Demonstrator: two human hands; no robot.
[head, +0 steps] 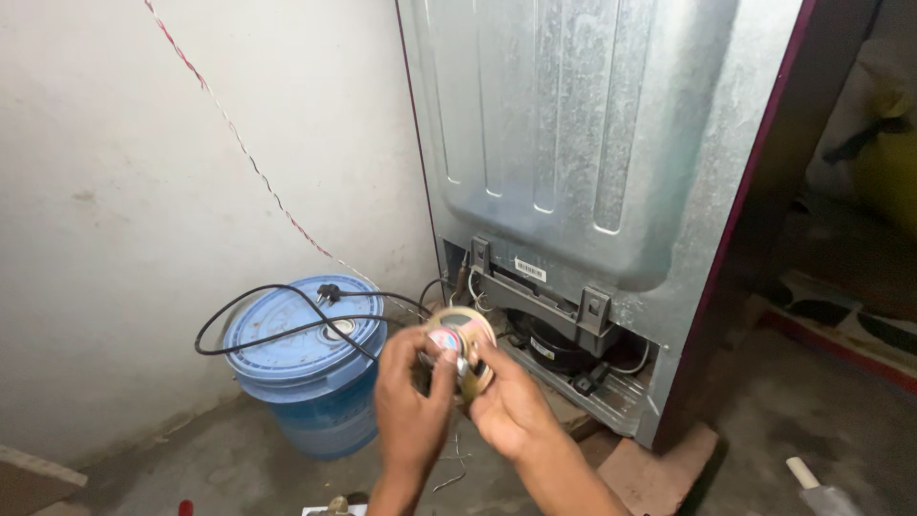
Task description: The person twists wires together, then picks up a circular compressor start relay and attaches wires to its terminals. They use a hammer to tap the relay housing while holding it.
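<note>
Against the pale wall at the left stands a blue lidded bucket, with a black power cord and its plug lying across the lid and a thin red-and-white wire slanting down the wall above it. Just right of the bucket, in the near middle, the left hand and the right hand are pressed close together, fingers pinching a small round spool-like part with a brassy rim and a pink-and-white face, held up between them. Behind and to the right rises the bare metal back of a refrigerator, its black compressor showing in the open bottom bay, raised on a brick on the concrete floor.
</note>
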